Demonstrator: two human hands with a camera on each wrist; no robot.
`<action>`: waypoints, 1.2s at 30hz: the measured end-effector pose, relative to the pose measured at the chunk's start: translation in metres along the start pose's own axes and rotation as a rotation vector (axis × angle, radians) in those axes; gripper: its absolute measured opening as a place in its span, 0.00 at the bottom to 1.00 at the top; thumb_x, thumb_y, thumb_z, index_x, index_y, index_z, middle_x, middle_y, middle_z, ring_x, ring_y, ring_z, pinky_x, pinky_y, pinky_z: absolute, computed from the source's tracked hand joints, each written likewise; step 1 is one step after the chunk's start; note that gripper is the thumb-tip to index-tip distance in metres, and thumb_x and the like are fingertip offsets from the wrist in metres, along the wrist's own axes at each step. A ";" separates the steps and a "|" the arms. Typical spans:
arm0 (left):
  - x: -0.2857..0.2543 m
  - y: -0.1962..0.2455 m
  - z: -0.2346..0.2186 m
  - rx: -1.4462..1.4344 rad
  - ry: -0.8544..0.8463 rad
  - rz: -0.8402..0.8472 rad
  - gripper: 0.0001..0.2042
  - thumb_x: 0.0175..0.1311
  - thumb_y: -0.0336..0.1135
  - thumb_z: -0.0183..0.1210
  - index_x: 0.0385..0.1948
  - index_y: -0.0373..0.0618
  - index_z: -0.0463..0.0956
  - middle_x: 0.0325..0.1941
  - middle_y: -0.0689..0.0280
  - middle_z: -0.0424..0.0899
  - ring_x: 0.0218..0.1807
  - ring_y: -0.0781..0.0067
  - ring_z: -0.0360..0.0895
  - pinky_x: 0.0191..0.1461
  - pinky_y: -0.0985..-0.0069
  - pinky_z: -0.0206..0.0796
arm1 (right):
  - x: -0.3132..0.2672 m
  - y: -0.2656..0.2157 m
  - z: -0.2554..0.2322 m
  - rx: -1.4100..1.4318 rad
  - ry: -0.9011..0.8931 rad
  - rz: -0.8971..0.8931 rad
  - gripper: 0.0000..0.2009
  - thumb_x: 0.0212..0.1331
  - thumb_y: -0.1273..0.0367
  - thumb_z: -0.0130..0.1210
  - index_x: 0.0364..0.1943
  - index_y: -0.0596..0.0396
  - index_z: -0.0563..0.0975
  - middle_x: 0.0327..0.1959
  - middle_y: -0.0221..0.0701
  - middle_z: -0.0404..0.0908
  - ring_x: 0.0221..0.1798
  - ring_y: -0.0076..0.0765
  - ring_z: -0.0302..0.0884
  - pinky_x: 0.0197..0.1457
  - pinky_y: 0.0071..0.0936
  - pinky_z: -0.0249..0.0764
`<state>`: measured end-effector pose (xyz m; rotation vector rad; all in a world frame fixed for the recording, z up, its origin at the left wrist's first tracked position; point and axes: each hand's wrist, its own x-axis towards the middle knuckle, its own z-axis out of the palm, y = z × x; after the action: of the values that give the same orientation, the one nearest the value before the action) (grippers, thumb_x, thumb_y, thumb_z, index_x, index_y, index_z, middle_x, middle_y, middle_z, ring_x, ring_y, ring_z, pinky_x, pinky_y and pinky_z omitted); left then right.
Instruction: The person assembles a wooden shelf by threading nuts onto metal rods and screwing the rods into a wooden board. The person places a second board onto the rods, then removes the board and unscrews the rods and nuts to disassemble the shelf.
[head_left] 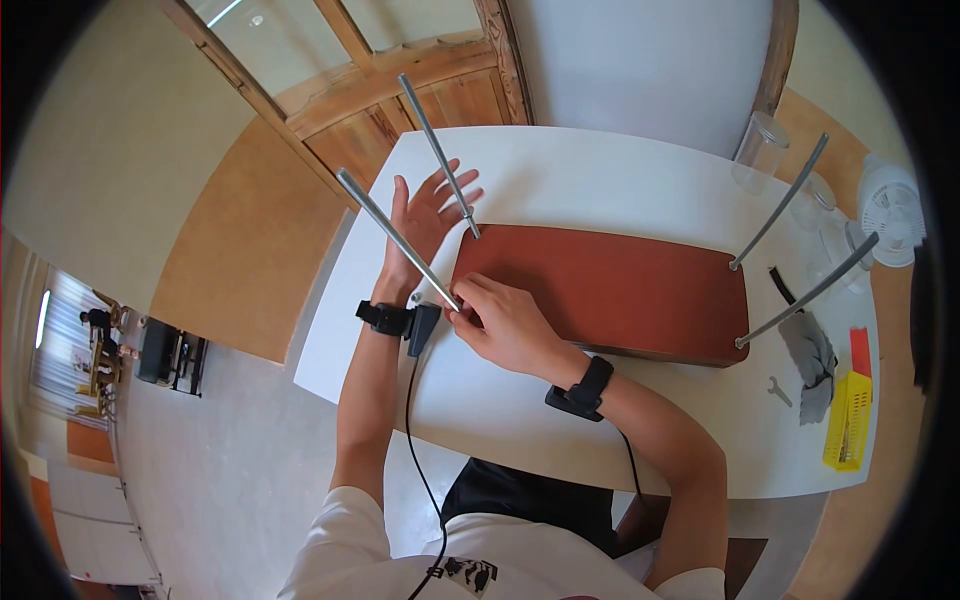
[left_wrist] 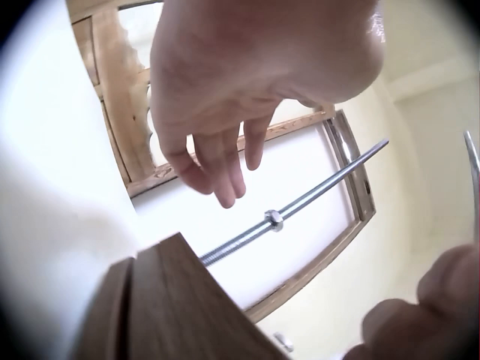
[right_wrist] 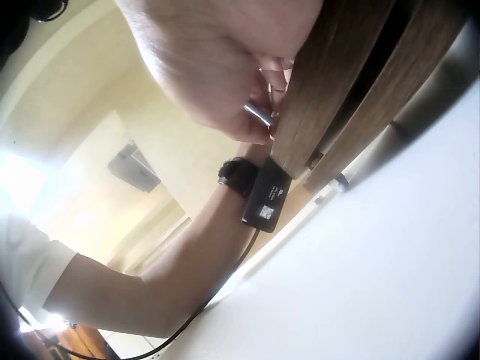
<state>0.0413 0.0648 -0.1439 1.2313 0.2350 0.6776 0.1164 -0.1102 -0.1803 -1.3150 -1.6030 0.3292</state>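
Note:
A reddish-brown board (head_left: 610, 290) lies on the white table with a threaded metal rod standing at each corner. My left hand (head_left: 425, 225), fingers extended and spread, is beside the far left rod (head_left: 430, 130). In the left wrist view, that left hand (left_wrist: 255, 75) hangs clear of the rod (left_wrist: 322, 186), which carries a nut (left_wrist: 274, 220) partway along it. My right hand (head_left: 510, 325) curls its thumb and fingers round the base of the near left rod (head_left: 390, 230). In the right wrist view, the right hand (right_wrist: 225, 67) hides most of that rod (right_wrist: 259, 114).
Two more rods (head_left: 785, 200) rise from the board's right corners. Right of the board are a wrench (head_left: 779, 391), a grey cloth (head_left: 808, 360), a yellow basket (head_left: 848, 425), clear jars (head_left: 762, 150) and a white fan (head_left: 888, 212). Cables trail from both wrists.

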 end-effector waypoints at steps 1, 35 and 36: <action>-0.003 -0.002 -0.001 -0.004 0.004 0.000 0.43 0.76 0.72 0.31 0.73 0.38 0.62 0.65 0.50 0.77 0.64 0.54 0.77 0.71 0.59 0.64 | 0.001 -0.001 -0.001 0.030 0.004 -0.006 0.06 0.63 0.73 0.58 0.41 0.59 0.76 0.36 0.37 0.80 0.35 0.47 0.82 0.39 0.43 0.77; -0.014 -0.012 -0.013 0.159 0.097 0.163 0.40 0.79 0.65 0.33 0.71 0.31 0.63 0.68 0.43 0.74 0.68 0.50 0.74 0.75 0.59 0.60 | 0.002 -0.124 -0.054 -0.088 0.226 -0.559 0.12 0.44 0.67 0.63 0.36 0.44 0.87 0.33 0.22 0.82 0.25 0.22 0.76 0.24 0.19 0.66; -0.015 -0.011 -0.008 0.155 0.066 0.146 0.40 0.79 0.66 0.33 0.71 0.32 0.63 0.67 0.45 0.76 0.67 0.51 0.75 0.75 0.57 0.60 | -0.005 -0.130 -0.046 -0.104 0.203 -0.564 0.12 0.45 0.67 0.64 0.38 0.42 0.87 0.33 0.21 0.82 0.25 0.21 0.76 0.24 0.17 0.63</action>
<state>0.0297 0.0600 -0.1597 1.3855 0.2576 0.8398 0.0771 -0.1799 -0.0676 -0.8840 -1.7508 -0.2286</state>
